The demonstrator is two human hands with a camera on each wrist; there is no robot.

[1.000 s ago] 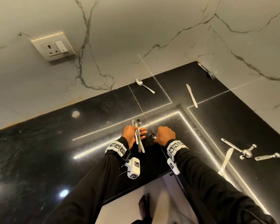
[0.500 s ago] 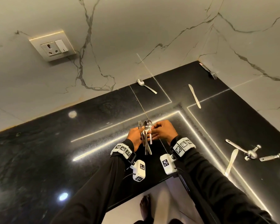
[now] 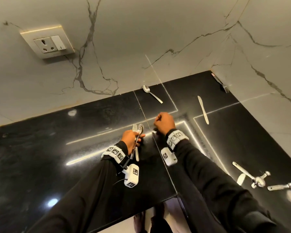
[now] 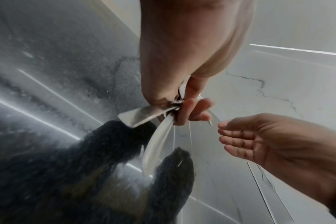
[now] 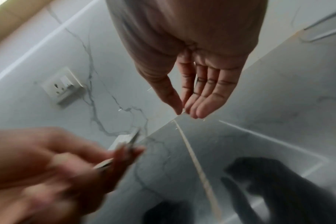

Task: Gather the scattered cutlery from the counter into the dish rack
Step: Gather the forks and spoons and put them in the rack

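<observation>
My left hand [image 3: 136, 138] grips a bundle of cutlery [image 3: 138, 132], a fork and spoons, heads pointing away from me just above the black counter [image 3: 91, 132]. In the left wrist view the left hand's fingers [image 4: 184, 112] curl round the handles [image 4: 140, 116]. My right hand [image 3: 164, 121] hovers to the right of the bundle, apart from it. Its fingers [image 5: 199, 104] hang relaxed and hold nothing. Loose on the counter lie a spoon [image 3: 152, 95], a knife [image 3: 203, 109] and a fork [image 3: 223, 84] in the far corner. The dish rack is out of view.
Several more shiny pieces [image 3: 257, 179] and a second knife [image 3: 241, 179] lie at the right. Marble walls [image 3: 141, 39] close the counter at the back and right, with a socket [image 3: 49, 42] at the upper left. The counter's front edge [image 3: 141, 209] is just below my arms.
My right hand lifted a small spoon from the counter, passed it into the bundle in my left hand, then let go and moved away forward and right.
</observation>
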